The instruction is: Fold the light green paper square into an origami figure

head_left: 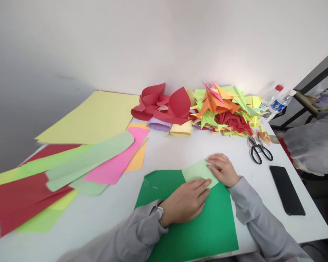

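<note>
A small light green sheet of paper lies on a larger dark green sheet at the front of the table. My left hand, with a watch at its wrist, rests flat across the small sheet's lower edge, fingers stretched out. At the upper right corner of that sheet, my right hand has its fingers and thumb bent closed on the paper edge. The fingertips of my right hand are slightly blurred. Part of the light green sheet is hidden under both hands.
Coloured paper strips spread over the left side, below large pale yellow sheets. Rolled red papers and a pile of folded paper shapes line the wall. Scissors, a black phone and plastic bottles are on the right.
</note>
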A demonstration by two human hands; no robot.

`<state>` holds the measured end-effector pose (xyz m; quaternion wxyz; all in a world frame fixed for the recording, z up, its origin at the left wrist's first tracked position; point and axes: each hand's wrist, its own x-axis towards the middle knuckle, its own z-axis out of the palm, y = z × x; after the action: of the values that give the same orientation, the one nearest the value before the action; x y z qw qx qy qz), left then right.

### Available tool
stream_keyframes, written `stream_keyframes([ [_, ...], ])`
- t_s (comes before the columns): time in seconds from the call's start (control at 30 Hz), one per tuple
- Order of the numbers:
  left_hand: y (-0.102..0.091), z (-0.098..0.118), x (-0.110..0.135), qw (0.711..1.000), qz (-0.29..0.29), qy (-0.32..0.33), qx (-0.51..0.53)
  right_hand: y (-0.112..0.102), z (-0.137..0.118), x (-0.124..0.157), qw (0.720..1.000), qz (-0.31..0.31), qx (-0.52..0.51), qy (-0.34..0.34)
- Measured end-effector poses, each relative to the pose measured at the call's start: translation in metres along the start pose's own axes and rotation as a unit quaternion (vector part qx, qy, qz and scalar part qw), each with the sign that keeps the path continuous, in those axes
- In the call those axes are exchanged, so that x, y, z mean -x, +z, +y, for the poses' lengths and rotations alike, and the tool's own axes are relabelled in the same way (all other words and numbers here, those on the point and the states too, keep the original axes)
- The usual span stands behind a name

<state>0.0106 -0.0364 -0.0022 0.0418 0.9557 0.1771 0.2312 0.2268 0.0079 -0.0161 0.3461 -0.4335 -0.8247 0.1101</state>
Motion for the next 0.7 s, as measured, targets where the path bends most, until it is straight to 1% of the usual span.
stream_keyframes([
  [0.1, -0.002, -0.006, 0.001, 0.998, 0.065, 0.016, 0.005, 0.001, -0.006, 0.004, 0.998, -0.032, 0.032, -0.031],
  [0.17, -0.005, -0.014, 0.003, 0.993, 0.120, -0.022, -0.005, 0.000, -0.008, 0.005, 0.998, -0.035, 0.043, -0.033],
  [0.2, -0.006, -0.019, 0.003, 0.988, 0.142, -0.054, -0.016, -0.001, -0.010, 0.005, 0.998, -0.034, 0.044, -0.033],
  [0.23, -0.008, -0.025, 0.004, 0.984, 0.153, -0.088, -0.030, -0.003, -0.011, 0.005, 0.998, -0.036, 0.045, -0.033],
  [0.27, -0.010, -0.030, 0.005, 0.981, 0.156, -0.105, -0.038, -0.004, -0.014, 0.006, 0.998, -0.041, 0.045, -0.035],
  [0.33, -0.015, -0.038, 0.006, 0.982, 0.138, -0.120, -0.040, -0.006, -0.019, 0.008, 0.996, -0.061, 0.050, -0.044],
  [0.47, -0.018, -0.044, 0.008, 0.995, 0.057, -0.077, -0.006, -0.003, -0.031, 0.014, 0.990, -0.105, 0.052, -0.080],
  [0.57, -0.017, -0.043, 0.008, 0.998, 0.012, -0.068, 0.013, 0.001, -0.034, 0.016, 0.986, -0.134, 0.051, -0.089],
  [0.7, -0.015, -0.042, 0.010, 0.997, -0.011, -0.066, 0.025, 0.002, -0.032, 0.015, 0.987, -0.130, 0.043, -0.088],
])
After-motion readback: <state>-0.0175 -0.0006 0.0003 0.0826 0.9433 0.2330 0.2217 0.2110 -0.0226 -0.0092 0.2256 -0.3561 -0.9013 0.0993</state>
